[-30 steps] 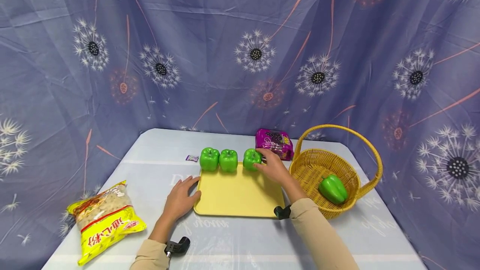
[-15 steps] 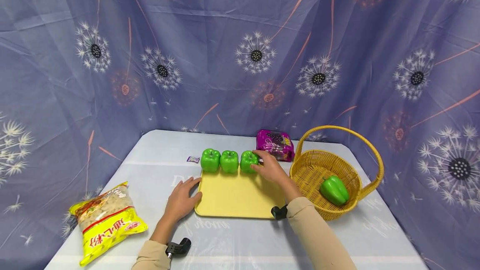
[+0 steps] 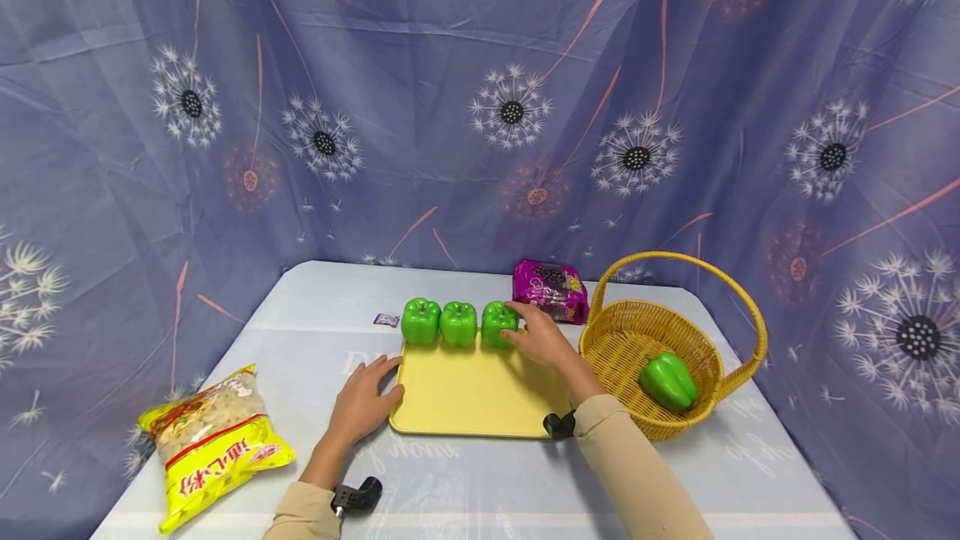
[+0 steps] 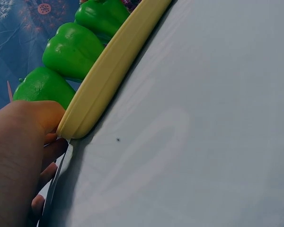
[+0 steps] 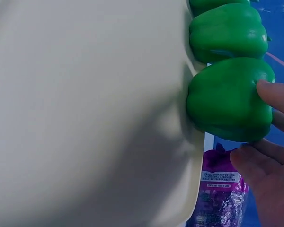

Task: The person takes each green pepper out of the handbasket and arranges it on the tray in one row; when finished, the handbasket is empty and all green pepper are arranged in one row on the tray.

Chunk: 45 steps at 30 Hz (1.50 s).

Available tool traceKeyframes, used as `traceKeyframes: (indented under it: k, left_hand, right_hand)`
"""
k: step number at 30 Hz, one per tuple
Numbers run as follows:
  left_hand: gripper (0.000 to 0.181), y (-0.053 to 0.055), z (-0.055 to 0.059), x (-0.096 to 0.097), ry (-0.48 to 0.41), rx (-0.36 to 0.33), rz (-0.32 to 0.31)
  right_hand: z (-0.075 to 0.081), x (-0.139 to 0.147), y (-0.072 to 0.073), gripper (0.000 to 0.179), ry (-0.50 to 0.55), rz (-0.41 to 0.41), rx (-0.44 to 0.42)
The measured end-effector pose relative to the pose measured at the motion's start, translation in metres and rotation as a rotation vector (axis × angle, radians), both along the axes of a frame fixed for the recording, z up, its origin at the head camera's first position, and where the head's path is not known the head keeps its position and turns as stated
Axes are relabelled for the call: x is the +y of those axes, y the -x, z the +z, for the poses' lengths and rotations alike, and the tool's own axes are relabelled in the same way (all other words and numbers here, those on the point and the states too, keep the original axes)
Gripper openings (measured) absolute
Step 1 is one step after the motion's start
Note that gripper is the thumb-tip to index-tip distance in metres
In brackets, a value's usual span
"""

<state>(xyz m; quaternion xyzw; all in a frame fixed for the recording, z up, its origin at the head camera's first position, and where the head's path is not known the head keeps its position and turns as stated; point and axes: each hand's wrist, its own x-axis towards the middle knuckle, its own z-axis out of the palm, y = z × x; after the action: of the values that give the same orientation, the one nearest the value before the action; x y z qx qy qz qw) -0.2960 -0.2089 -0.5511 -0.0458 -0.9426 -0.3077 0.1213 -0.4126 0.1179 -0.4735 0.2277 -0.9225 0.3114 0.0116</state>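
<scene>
My right hand (image 3: pixel 542 335) holds a green bell pepper (image 5: pixel 227 99), its thumb and fingertips on the pepper's right side and top. That pepper overlaps the back edge of the yellow tray (image 3: pixel 472 394). To its left, two more green bell peppers, the left one (image 3: pixel 421 322) and the middle one (image 3: pixel 458 324), stand side by side along the same edge. A small gap separates the held pepper from the middle one. My left hand (image 3: pixel 362 402) rests against the tray's left edge, fingers relaxed, thumb at the rim (image 4: pixel 92 101).
A wicker basket (image 3: pixel 611 373) with a tall handle and one bell pepper (image 3: pixel 669 380) inside stands right of the tray. Behind is a purple package (image 3: pixel 551 291). A yellow food bag (image 3: pixel 217 448) lies at the left, and a small purple wrapper (image 3: pixel 386 320) lies near the peppers.
Over the last second my right hand has shifted the held pepper slightly left, narrowing its gap to the middle one. My left hand has stayed at the tray's edge.
</scene>
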Motion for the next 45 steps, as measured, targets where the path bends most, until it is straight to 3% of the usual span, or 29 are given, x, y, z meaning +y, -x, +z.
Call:
traceKeyframes:
  k: [10, 16, 21, 33, 38, 45]
  left_hand:
    - [0.051, 0.000, -0.001, 0.001, -0.007, -0.005, 0.004]
    - [0.051, 0.001, -0.002, 0.000, 0.006, -0.013, 0.009]
    - [0.051, 0.000, -0.001, 0.000, 0.003, -0.011, 0.005]
    - [0.051, -0.002, 0.000, 0.001, 0.001, 0.013, 0.012]
    - [0.050, 0.000, 0.000, 0.001, 0.000, 0.014, 0.000]
    - [0.051, 0.001, -0.001, 0.001, 0.002, -0.010, -0.002]
  right_hand:
    - [0.003, 0.002, -0.003, 0.058, 0.020, 0.039, 0.063]
    - [0.009, 0.006, -0.005, 0.060, 0.004, -0.013, 0.065]
    - [0.017, 0.009, -0.007, 0.057, -0.021, -0.040, 0.093]
    - [0.039, 0.030, -0.013, 0.045, 0.018, 0.003, 0.176]
    - [0.042, 0.044, -0.015, 0.039, 0.060, 0.025, 0.171]
    - [0.046, 0.064, -0.020, 0.034, 0.057, -0.026, 0.149]
